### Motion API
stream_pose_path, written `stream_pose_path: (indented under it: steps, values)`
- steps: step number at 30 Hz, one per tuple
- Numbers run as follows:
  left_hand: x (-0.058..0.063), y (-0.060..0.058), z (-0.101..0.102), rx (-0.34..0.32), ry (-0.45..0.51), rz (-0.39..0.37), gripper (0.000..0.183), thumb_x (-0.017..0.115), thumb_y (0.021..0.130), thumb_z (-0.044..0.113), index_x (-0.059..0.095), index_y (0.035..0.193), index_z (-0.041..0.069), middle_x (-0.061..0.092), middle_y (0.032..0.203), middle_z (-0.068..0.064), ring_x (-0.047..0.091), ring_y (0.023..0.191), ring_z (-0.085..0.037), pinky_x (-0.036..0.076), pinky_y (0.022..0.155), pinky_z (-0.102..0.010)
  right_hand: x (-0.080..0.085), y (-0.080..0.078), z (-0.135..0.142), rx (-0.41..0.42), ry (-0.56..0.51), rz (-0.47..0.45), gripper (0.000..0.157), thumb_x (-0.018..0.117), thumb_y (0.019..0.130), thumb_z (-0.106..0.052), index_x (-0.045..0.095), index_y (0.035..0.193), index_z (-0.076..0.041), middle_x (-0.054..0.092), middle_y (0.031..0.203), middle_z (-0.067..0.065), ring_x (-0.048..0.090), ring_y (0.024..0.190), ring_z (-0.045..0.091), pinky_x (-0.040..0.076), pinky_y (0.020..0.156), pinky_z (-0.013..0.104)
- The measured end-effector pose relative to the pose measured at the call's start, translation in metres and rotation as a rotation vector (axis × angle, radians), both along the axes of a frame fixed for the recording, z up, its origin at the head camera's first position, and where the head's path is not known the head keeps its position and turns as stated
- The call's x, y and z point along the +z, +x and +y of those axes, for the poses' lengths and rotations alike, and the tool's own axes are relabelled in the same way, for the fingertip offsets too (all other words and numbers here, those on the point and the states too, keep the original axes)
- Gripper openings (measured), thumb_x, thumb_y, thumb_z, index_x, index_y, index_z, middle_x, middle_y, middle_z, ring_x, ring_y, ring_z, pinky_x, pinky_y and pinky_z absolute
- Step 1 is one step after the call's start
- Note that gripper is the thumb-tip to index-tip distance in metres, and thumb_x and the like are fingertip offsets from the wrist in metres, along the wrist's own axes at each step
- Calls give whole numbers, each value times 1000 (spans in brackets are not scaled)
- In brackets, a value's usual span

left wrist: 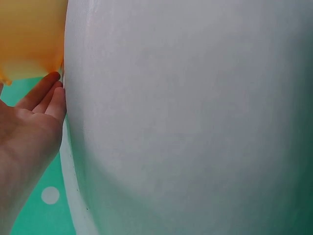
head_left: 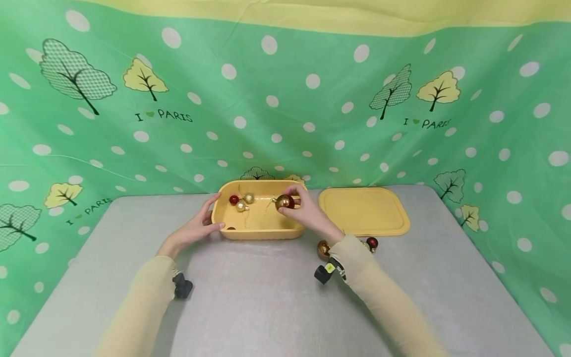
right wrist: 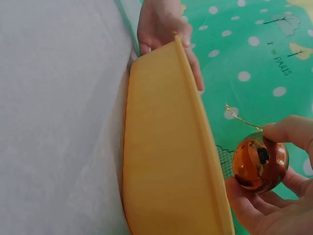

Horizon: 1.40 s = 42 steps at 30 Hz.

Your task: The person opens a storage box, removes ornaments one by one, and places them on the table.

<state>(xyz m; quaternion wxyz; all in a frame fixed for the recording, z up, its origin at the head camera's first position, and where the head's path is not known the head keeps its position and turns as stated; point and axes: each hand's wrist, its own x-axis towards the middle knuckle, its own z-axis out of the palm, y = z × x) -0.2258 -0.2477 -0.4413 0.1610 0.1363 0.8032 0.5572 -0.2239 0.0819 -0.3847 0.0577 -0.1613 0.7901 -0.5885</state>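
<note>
A yellow plastic box point(head_left: 263, 234) stands open-topped near the back of the table. My left hand point(head_left: 195, 229) holds its left end, thumb at the front rim and fingers along the outer side. Over the right part of the box, my right hand point(head_left: 308, 210) pinches a shiny copper Christmas bauble point(right wrist: 260, 161) by thumb and fingers; a gold string loop sticks out from its top. Inside the box lie a red bauble point(head_left: 234, 200) and two gold baubles point(head_left: 249, 198). A dark brown bit point(head_left: 231, 228) shows just behind the front rim, mostly hidden.
A yellow lid point(head_left: 363, 211) lies flat right of the box. In front of it, partly covered by my right sleeve, are another copper bauble point(head_left: 323, 250) and a dark red one point(head_left: 372, 242). A green dotted cloth point(head_left: 276, 139) hangs behind the grey table point(head_left: 258, 297).
</note>
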Motion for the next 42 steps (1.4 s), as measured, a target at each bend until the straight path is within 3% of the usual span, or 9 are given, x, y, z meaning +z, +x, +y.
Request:
stream_pose_path:
  steps: [8,19,31,35,42]
  values:
    - [-5,-1,0,-7,31,2,91,63,93,13,-2,156,24,19,148,-40,26,134,-52,20,108,-61,2,18,33,56,16,56,56,67,89,-5,43,139,-7,43,139,22,53,117,36,48,94,44]
    - [-6,0,-1,-4,35,7,91,63,93,12,-1,156,24,18,148,-40,26,133,-53,20,108,-60,-2,41,69,22,62,83,37,68,90,-8,56,124,0,58,120,15,56,108,30,47,92,44]
    - [-5,0,1,-11,53,8,91,63,93,11,-2,156,23,18,147,-40,25,134,-53,19,108,-62,-11,69,97,97,1,42,47,66,86,6,48,129,7,50,128,21,53,116,37,50,91,36]
    - [-6,-1,1,-16,55,16,91,63,93,11,-3,156,21,17,147,-41,25,133,-53,20,108,-62,-15,78,106,70,16,35,46,67,86,5,49,128,6,51,127,21,54,114,36,50,91,36]
    - [-6,-3,0,-15,42,11,90,62,94,13,-2,156,24,18,147,-40,25,134,-53,19,108,-61,-20,91,118,16,79,44,45,69,85,1,49,125,5,52,121,20,61,97,27,54,76,29]
